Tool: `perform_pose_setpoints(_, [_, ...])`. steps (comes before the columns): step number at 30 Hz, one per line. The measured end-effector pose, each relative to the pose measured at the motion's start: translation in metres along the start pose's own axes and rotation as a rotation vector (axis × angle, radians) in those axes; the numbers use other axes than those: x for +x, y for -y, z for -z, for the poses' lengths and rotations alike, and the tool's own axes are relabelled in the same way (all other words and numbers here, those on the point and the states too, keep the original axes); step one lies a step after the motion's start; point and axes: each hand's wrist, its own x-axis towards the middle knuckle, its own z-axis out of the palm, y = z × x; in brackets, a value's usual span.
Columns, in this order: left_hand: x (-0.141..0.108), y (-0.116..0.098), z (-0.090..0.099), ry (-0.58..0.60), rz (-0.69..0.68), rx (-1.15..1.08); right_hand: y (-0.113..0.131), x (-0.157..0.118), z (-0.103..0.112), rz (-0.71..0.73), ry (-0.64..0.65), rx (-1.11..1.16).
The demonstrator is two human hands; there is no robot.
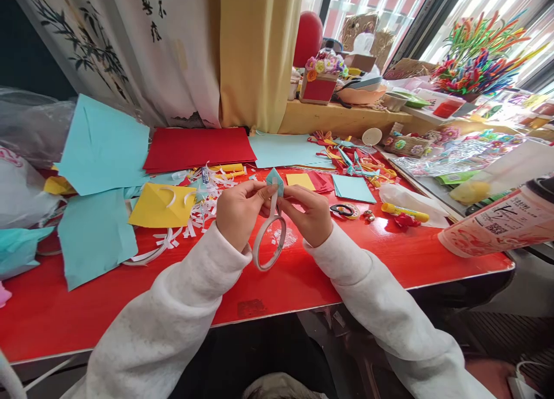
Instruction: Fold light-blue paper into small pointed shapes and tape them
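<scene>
- The single view looks from the wearer's head, facing forward and down along both sleeves [186, 306] to the fingers [262, 194], near mid-frame.
- It is near, looking from above onto the desk [298, 286] around the fingers.
- Beyond the fingers it reaches the yellow curtain [259, 52] and, to their upper right, the window [400, 3].

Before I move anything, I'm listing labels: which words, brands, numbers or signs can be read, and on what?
"不", on the pale curtain; its other characters are cut off or unclear.
Drink cup: a QR code shows; its small print is too small to read.
White bag: pink marking, cut off and unreadable.
</scene>
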Motion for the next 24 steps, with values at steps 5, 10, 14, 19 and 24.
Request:
perform_pose_setpoints(5, [0.0011,0.0012,-0.0001,0.0,0.024,-0.01,-0.0014,0.0011,0.0018,-0.032,0.056,0.029])
perform_pose_setpoints(10, [0.0019,0.0024,0.0001,-0.016,0.021,0.014,-0.002,0.002,0.0011,-0.162,0.098,0.196])
perform_pose_setpoints(14, [0.0013,0.0048,-0.0006,-0.02,0.022,0.074,-0.0002,0.0032,-0.002,-0.277,0.066,0.398])
perform_pose_setpoints(19, [0.0003,0.006,-0.0018,-0.021,0.062,0.09,-0.0019,0.005,-0.0029,-0.373,0.05,0.496])
perform_pose_setpoints(24, [-0.0014,0.001,-0.0028,0.056,0.075,0.049,-0.0042,0.006,-0.0007,-0.396,0.006,0.484])
